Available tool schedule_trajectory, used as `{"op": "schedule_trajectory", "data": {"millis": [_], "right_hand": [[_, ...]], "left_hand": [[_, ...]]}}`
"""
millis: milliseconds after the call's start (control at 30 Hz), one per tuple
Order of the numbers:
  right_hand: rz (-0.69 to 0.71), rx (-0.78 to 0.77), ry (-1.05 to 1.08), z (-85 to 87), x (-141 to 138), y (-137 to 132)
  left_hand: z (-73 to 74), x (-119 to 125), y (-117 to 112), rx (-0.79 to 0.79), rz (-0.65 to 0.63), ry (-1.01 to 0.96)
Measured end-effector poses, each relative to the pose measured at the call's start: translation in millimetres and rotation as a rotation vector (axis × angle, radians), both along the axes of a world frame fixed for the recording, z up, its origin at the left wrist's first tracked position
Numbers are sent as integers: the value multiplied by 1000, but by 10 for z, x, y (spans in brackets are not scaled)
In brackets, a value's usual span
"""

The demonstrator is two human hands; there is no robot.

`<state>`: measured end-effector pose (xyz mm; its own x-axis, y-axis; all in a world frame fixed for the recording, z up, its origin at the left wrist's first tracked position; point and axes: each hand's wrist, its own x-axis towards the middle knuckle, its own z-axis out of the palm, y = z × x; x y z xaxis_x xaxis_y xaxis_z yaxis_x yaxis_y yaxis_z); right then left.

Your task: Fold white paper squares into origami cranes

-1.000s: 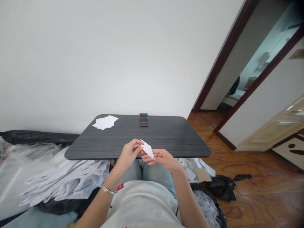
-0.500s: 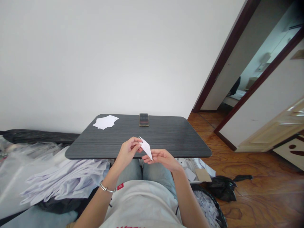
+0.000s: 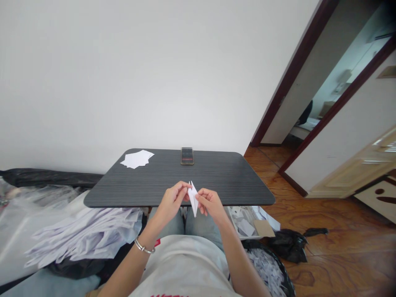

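Observation:
A small piece of folded white paper, narrow and pointed at both ends, is held upright over the near edge of the dark table. My left hand pinches its left side near the top between thumb and fingers. From the right, my right hand grips the paper's other side with thumb and forefinger. Two separate points stick up at the paper's top. At the back left of the table lies a loose pile of white paper sheets.
A phone leans on a stand at the table's back edge, by the wall. White garments or sheets are heaped at the left. On the right are a box of papers, a bin of paper pieces and a black bag.
The folded paper has turned from slanting to nearly upright. My right hand has gone from lying open under its lower tip to pinching its side.

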<state>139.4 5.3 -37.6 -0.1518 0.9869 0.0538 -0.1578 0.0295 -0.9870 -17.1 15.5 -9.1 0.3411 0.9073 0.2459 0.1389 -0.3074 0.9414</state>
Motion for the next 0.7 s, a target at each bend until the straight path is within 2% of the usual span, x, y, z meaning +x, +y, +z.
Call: {"op": "schedule_trajectory", "data": {"millis": [100, 333, 500, 700], "right_hand": [[-27, -11, 56, 23, -32, -18], [-94, -27, 127, -5, -68, -13], [-144, 97, 143, 9, -34, -38], [34, 241, 53, 63, 68, -96]], "left_hand": [[-11, 24, -9, -33, 13, -65], [-29, 43, 1, -60, 19, -80], [-5, 37, 6, -134, 53, -178], [28, 18, 6, -168, 20, -198]]}}
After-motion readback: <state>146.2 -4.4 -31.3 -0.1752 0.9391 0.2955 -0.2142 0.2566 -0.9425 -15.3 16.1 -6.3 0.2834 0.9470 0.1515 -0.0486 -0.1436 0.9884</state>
